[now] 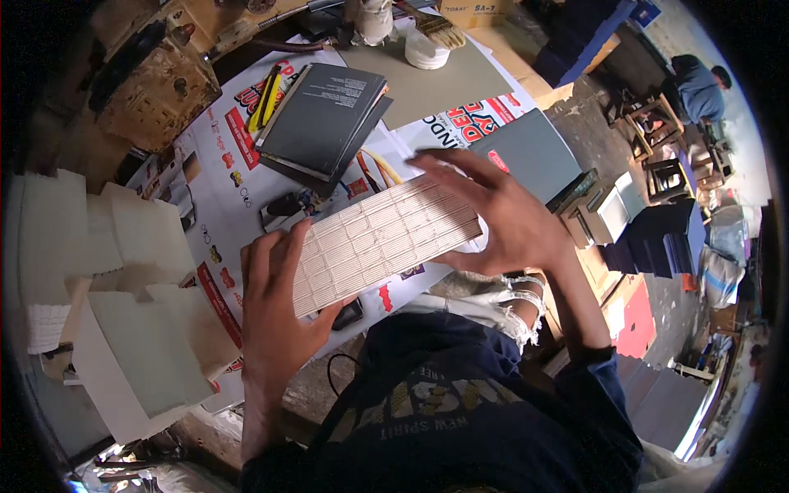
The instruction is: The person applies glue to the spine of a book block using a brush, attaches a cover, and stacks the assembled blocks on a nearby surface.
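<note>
Over the printed sheet on the table I hold a thick sewn book block (382,234), its spine turned up so that the folded sections and rows of stitching show. My left hand (279,304) is closed round its left end, thumb at the near side and fingers at the far side. At the other end my right hand (514,214) grips it, with the thumb below and the fingers, a little blurred, across the top corner. Beyond the block lies a dark grey book (322,115) on the printed sheet, with a yellow utility knife (268,99) at its left.
Stacks of uncovered page blocks (148,345) stand at the left. A brush (440,31) rests over a white tub (426,53) at the far side. Grey covers (530,156) lie right of my hands, near dark blue stacks (666,238). Another person (699,89) sits at far right.
</note>
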Tool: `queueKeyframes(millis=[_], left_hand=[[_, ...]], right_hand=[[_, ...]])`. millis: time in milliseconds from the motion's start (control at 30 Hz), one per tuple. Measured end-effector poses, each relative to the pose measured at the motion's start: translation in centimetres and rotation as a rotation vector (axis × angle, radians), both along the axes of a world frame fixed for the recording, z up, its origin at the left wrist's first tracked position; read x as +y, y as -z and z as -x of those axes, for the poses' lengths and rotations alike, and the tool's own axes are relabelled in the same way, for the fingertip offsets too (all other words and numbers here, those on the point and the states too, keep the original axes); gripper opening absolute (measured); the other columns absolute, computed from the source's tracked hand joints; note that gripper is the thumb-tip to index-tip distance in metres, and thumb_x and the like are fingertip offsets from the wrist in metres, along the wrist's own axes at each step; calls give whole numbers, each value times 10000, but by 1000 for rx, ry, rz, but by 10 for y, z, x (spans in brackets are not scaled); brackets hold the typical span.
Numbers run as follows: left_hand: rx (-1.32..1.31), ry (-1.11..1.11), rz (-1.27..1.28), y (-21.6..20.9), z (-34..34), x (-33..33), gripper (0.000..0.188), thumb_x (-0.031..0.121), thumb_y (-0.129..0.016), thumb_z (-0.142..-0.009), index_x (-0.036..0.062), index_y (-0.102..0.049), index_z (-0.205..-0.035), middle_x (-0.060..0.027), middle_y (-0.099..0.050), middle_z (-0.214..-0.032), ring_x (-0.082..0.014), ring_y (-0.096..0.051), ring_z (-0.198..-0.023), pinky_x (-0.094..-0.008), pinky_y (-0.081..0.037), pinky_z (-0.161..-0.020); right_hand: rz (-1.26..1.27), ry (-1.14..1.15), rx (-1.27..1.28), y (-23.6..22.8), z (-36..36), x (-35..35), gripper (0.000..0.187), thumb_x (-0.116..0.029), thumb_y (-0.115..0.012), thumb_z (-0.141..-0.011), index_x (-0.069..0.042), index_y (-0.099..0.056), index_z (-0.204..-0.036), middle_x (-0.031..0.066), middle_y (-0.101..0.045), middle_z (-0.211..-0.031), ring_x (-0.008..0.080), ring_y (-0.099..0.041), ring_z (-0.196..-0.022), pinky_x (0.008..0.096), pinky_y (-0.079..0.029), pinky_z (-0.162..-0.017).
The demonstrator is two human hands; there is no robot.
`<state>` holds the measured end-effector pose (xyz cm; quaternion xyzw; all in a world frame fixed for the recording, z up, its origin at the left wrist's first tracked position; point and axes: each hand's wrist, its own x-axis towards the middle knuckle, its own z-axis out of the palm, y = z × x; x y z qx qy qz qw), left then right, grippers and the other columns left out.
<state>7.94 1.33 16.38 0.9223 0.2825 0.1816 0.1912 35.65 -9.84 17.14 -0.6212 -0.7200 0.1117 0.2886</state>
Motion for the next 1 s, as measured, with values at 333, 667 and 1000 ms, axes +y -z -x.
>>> queueKeyframes(millis=[333, 667, 1000], left_hand=[[-338, 156, -266, 53, 22, 15, 649, 73, -822, -684, 57, -630, -1304, -148, -583, -1357, -400, -521, -1265, -513, -481, -1009], [-306, 194, -170, 43, 22, 17, 692, 153, -852, -629, 41, -639, -1279, -174, -549, -1390, -418, -486, -1292, -518, -447, -1046], [-667, -53, 268, 57, 4, 13, 1029, 51, -930, -588, 8, -343, -1432, -177, -538, -1314, -272, -514, -1269, -393, -540, -987]], right_hand=[[-534, 209, -333, 55, 41, -40, 501, -151, -823, -731, -88, -693, -1211, 80, -657, -1244, 258, -607, -1115, 366, -481, -881], [-148, 82, -317, 10, 82, -17, 453, -144, -746, -686, -6, -629, -1101, 121, -662, -952, 301, -665, -862, 394, -538, -779], [-442, -318, 208, -106, -5, -16, 522, -292, -835, -709, 79, -642, -1022, 160, -689, -813, 253, -685, -674, 362, -546, -636]])
